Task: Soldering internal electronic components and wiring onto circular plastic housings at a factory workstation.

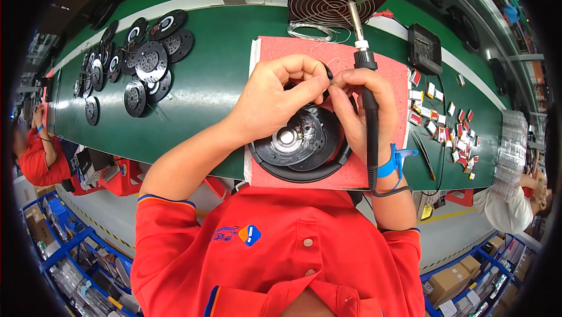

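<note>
On a pink foam mat (376, 170) lies a black round headphone-like device (316, 175), its curved band toward me. Flat black discs with a silvery ring centre (287, 136) rest inside that curve. Over its far side, my left hand (290, 88) is closed in a pinch, a bit of black part showing behind the fingers. My right hand (369, 97) meets it fingertip to fingertip, and what lies between them is too small to make out. A soldering iron (369, 112) is tucked upright in the right hand, its metal tip pointing away from me. Thin wire shows beyond the fingertips.
A caged fan (333, 1) stands at the back, a coil of solder wire (313, 32) before it. Black discs (151, 62) cluster on the left. On the right are a black stand (424, 49), small battery-like packs (459, 141), tweezers (424, 156) and stacked clear trays (510, 153).
</note>
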